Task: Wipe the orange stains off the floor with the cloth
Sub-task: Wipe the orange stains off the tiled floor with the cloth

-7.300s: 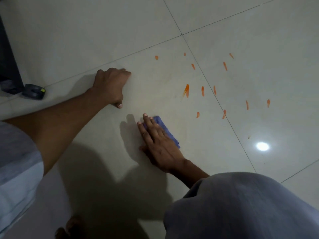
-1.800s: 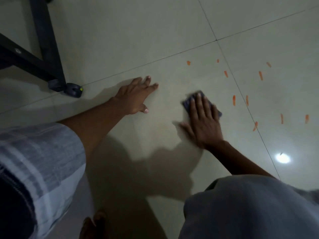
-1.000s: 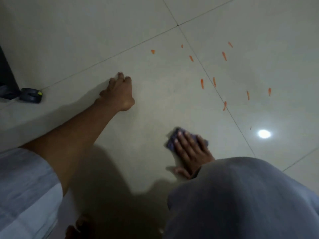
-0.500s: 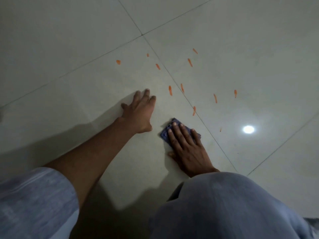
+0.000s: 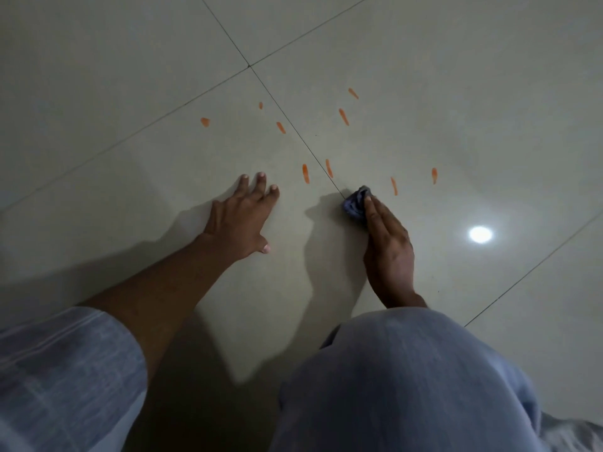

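The person is down low over the pale tiled floor (image 5: 456, 93), a knee in grey-blue trousers (image 5: 408, 380) filling the near corner. The left hand (image 5: 239, 220) lies flat on the tile, fingers spread wide and gripping nothing, bearing weight. The right hand (image 5: 388, 243) presses the blue cloth (image 5: 356, 203) against the floor; the cloth is bunched under the fingertips, its grip closed down on it, and it sits right on the grout line (image 5: 293, 128) that runs diagonally away from the person.

The orange stains (image 5: 305, 173) are scattered beyond both hands. Two short streaks flank the grout line just ahead of the cloth, two more lie to its right, close by, and several others sit farther up on both sides of the line, near where four tiles meet. A bright lamp reflection (image 5: 480, 234) glares on the tile right of the right hand. Beyond the stains the floor lies open, and a striped sleeve (image 5: 58, 380) covers the left upper arm.
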